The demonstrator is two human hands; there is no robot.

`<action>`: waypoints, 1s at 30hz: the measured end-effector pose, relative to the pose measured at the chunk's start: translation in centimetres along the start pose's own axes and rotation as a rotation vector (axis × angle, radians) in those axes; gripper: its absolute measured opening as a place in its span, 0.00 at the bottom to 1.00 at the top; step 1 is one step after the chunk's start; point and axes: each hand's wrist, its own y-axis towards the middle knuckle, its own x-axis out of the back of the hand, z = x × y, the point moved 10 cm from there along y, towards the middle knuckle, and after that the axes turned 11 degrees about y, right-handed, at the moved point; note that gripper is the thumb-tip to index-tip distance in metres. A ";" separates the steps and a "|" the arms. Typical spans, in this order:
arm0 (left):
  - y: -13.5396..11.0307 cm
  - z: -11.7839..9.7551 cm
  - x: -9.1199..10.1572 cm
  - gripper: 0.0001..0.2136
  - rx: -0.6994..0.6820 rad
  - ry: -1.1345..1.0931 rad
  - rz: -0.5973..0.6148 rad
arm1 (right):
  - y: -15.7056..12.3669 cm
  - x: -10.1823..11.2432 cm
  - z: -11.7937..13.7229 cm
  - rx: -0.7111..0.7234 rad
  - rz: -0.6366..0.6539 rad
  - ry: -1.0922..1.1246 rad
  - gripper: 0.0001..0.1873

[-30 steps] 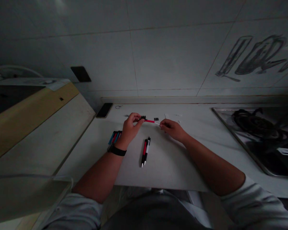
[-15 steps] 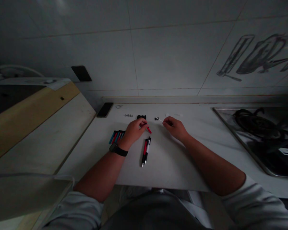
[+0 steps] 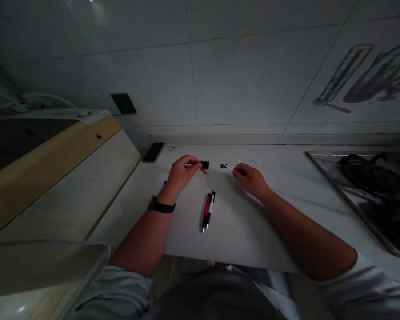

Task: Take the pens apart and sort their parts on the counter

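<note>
My left hand (image 3: 184, 174), with a dark watch on its wrist, is closed in a pinch on a short red pen barrel (image 3: 203, 170). Just behind that barrel stands a row of small black pen parts (image 3: 204, 164), partly hidden by the fingers. My right hand (image 3: 252, 179) pinches a thin white pen refill (image 3: 228, 167), whose far end points left at a small group of black pieces (image 3: 223, 166). Nearer me lie a red-and-black pen (image 3: 206, 211) and a white-and-black pen (image 3: 210, 210), side by side. Blue pieces (image 3: 165, 183) peek out behind my left wrist, mostly covered.
A phone (image 3: 153, 152) lies at the back left, near a thin ring (image 3: 172, 148). Small clear scraps (image 3: 254, 161) rest behind my right hand. A gas stove (image 3: 376, 178) borders the white counter (image 3: 246, 231) on the right; a pale cabinet (image 3: 113, 164) borders it on the left.
My left hand has moved left and back with the red barrel, covering the row of springs and most of the coloured pieces. My right hand has stayed nearly in place. The view has shifted slightly.
</note>
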 end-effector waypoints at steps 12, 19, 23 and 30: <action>-0.7 4.8 -0.3 0.08 0.072 0.544 0.342 | -0.2 -0.4 -0.2 -0.006 0.029 -0.012 0.11; -1.3 6.1 -1.7 0.08 0.051 0.646 0.432 | -0.3 -0.6 0.1 -0.005 0.049 0.001 0.12; -1.6 6.2 -1.4 0.06 0.035 0.739 0.492 | -0.3 -0.8 0.5 0.028 0.061 0.026 0.13; -1.9 6.8 -0.7 0.06 0.122 0.813 0.590 | -0.3 -1.3 0.9 0.016 0.093 0.185 0.16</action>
